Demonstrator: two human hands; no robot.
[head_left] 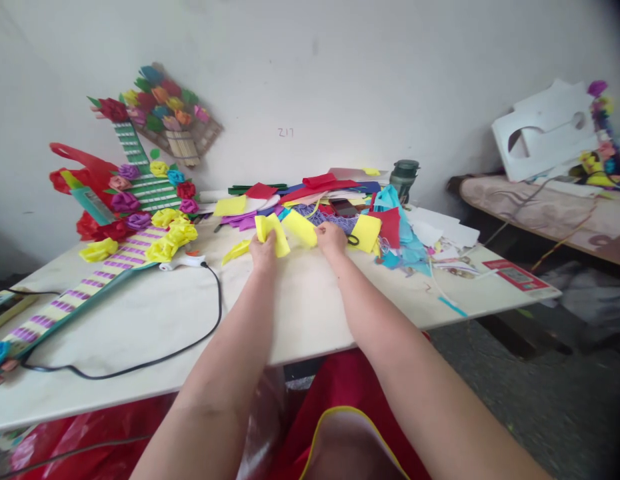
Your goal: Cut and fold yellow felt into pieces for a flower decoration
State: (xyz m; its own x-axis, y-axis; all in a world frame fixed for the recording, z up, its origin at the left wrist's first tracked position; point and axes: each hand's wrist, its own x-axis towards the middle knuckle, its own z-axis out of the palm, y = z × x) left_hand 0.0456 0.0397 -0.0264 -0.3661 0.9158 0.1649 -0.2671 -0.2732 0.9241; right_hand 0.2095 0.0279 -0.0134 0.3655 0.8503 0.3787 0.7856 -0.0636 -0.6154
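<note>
My left hand [263, 251] is closed on yellow paper [271, 235], which stands up above its fingers. Another yellow sheet [300, 229] is pinched at its right edge by my right hand [331, 239]. Both hands are over the far middle of the white table [310, 303], a short gap apart. Beside the left hand lies a crumpled yellow piece [236, 251]. To the right of the right hand are the black handles of what look like scissors [353, 240] and a further yellow sheet [366, 233].
Coloured paper [323, 183] and light blue scraps [400, 240] are heaped along the back, near a dark green bottle [404, 180]. On the left stand a guitar-shaped craft [105, 270] with paper flowers and a white glue gun [184, 262], its black cord [140, 367] trailing across the table.
</note>
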